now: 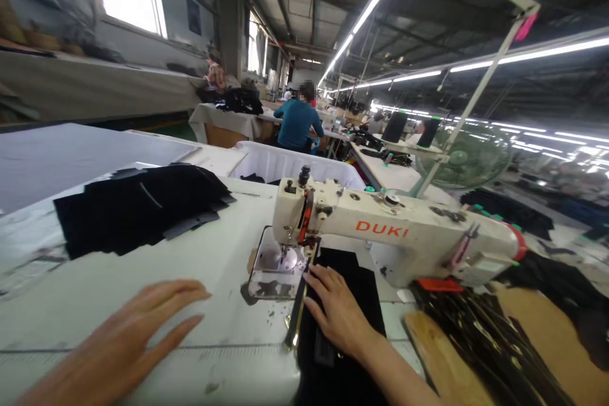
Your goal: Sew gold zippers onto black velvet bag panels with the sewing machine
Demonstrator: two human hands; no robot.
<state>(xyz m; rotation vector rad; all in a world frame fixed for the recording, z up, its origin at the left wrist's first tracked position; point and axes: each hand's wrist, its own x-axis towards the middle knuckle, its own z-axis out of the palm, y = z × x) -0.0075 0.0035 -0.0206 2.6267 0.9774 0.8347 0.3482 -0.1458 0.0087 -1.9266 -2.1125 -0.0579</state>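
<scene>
The matte black cloth panel (368, 292) beside the glossy white metal sewing machine (337, 212), pressed under a loosely spread right hand (340, 317), could, I'd say, skew if the narrow gold-edged dark strip (298, 312) slid on the smooth pale tabletop (228, 323), the wide-open left hand (143, 323) holding nothing.

sewing machine (394, 228): "duki" (in orange)

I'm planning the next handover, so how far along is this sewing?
Done: no piece is plainly finished; the stacked black pieces may be sewn or waiting. In hand: the right hand presses a black panel beside a zipper at the sewing machine; the left hand is empty. Left: that panel seems unfinished, and the bundled zippers by the machine appear unused.
</scene>
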